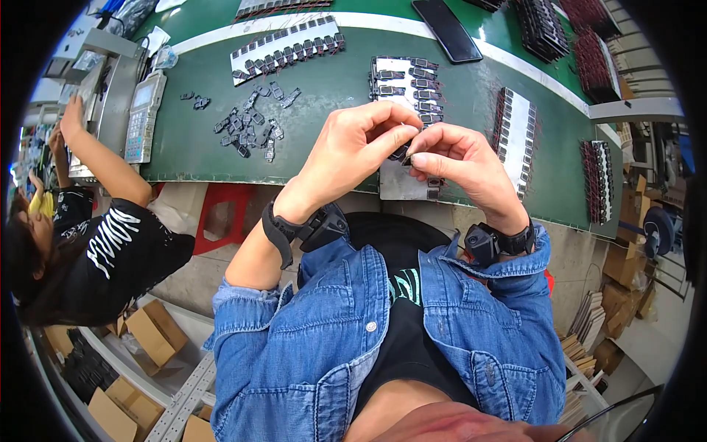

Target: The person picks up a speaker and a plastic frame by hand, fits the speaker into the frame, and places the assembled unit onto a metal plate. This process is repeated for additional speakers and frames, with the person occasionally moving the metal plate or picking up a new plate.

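Observation:
My left hand (357,147) and my right hand (464,158) meet over the near edge of the green table. Thumb and finger of each are pinched together around a small black part (406,159), mostly covered by the fingers. Beneath my hands lies a white board (401,184) carrying rows of small black rectangular parts with thin wires (426,85). To the left, a loose heap of similar small black parts (247,129) is spread on the tabletop.
Another loaded white board (287,50) lies farther back, and two more (515,136) (600,180) stand at the right. A black phone (448,31) lies at the back. Stacked boards (541,29) fill the far right. At left, a person (110,236) works beside a machine with a keypad (143,110).

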The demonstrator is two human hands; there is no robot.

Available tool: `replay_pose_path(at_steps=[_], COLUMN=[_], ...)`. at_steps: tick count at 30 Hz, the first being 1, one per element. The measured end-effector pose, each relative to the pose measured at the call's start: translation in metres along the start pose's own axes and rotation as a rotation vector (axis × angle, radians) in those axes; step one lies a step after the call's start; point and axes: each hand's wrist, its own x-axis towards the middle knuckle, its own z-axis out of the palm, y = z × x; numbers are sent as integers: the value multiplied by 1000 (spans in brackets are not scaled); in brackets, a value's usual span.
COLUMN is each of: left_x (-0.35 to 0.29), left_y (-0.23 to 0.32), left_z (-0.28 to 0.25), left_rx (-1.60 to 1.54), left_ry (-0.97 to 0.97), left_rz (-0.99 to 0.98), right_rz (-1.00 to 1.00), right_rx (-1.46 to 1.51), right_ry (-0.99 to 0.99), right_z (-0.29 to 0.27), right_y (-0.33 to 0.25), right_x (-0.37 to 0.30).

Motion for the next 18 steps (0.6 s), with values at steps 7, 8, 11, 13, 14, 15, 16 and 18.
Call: replay_pose_path(at_steps=[7, 8, 11, 13, 14, 15, 16, 18], left_x=[2, 2, 2, 2, 2, 4, 5, 6], left_y=[5, 1, -2, -3, -1, 3, 7, 8], left_z=[-4, -4, -3, -2, -4, -6, -8, -10], left_rx=[159, 131, 88, 62, 61, 98, 135, 171], left_ry=[-39, -51, -57, -44, -42, -62, -83, -101], left_rz=[155, 149, 151, 166, 164, 149, 134, 119], right_rz=[16, 21, 35, 25, 21, 24, 10, -20], right_rx=[2, 2, 1, -3, -4, -5, -19, -49], right_ry=[-24, -21, -15, -21, -25, -27, -62, -132], right_z=[-3, -3, -3, -3, -3, -2, 0, 2], right_y=[-6, -4, -1, -1, -1, -2, -3, -6], right_x=[-2, -1, 0, 0, -1, -1, -2, -4])
